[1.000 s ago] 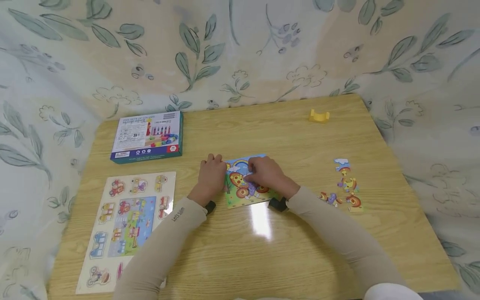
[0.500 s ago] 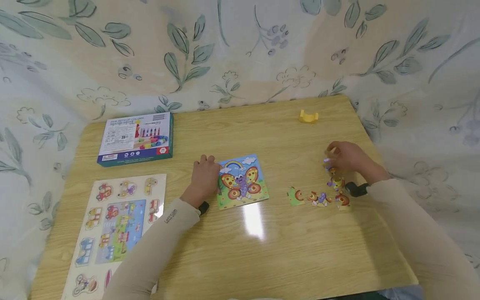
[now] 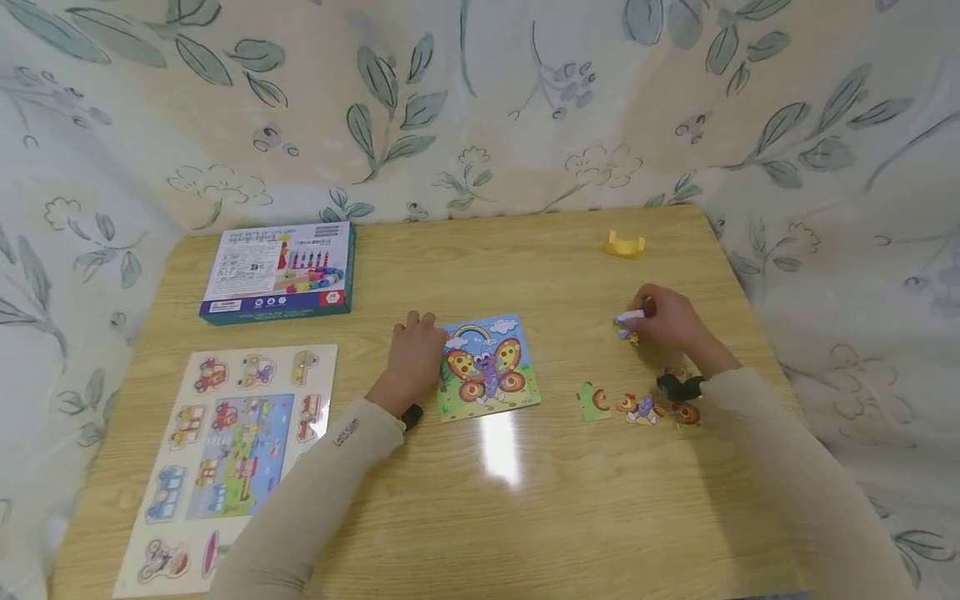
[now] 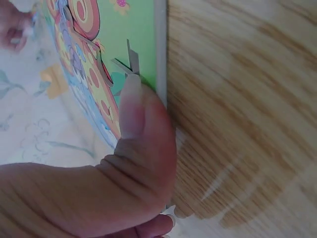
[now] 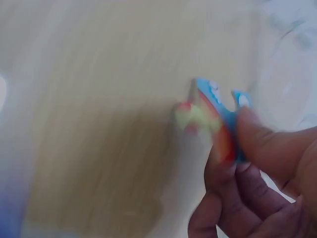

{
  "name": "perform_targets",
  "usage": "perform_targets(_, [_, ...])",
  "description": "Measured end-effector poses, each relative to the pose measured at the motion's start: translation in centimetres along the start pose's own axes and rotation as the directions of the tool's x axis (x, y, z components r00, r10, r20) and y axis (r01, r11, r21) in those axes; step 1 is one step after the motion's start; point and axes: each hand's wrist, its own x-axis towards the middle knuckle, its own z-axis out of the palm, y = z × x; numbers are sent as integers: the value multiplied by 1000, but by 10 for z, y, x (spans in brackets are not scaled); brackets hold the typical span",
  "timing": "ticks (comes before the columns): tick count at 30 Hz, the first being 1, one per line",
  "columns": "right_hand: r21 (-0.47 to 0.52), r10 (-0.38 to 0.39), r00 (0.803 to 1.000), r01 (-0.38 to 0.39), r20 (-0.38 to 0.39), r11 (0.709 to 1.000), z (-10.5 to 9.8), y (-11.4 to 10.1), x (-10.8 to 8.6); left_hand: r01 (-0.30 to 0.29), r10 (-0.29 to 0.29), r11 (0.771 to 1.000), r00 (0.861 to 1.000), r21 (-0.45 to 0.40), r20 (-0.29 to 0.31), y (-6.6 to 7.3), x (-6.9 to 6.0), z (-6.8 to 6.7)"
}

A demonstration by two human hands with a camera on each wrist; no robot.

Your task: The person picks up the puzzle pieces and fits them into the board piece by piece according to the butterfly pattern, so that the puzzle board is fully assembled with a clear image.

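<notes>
A beige left sleeve (image 3: 322, 492) and matching right sleeve (image 3: 787, 475) run snugly to the wrists, leaving the left hand (image 3: 416, 354) and right hand (image 3: 670, 323) bare. Dark lettering (image 3: 347, 432) on the left sleeve reads "Let's Slim"; a small black device (image 3: 412, 416) sits at each cuff.

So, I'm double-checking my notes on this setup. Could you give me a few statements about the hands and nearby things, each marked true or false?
1. The right hand pinches a puzzle piece. True.
2. The box lies right of the butterfly puzzle. False: the box lies to the left of the butterfly puzzle.
3. The left hand touches the butterfly puzzle. True.
4. The sleeves are black. False: the sleeves are beige.
5. Loose pieces lie right of the butterfly puzzle. True.
</notes>
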Motion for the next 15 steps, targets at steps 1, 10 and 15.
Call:
perform_targets(1, [64,-9,1000,8,3,998,7,-12,6,2,-2,1000,1000,0,1,-1,-1,0])
perform_targets(10, [187,-177,982,161,71,969,77,-118,43,1,-1,1000,1000,8,-18,-1,2,4])
perform_targets(15, [79,-161,985,156,60,985,102,-133,51,8,-8,1000,1000,16,-2,-1,2,5])
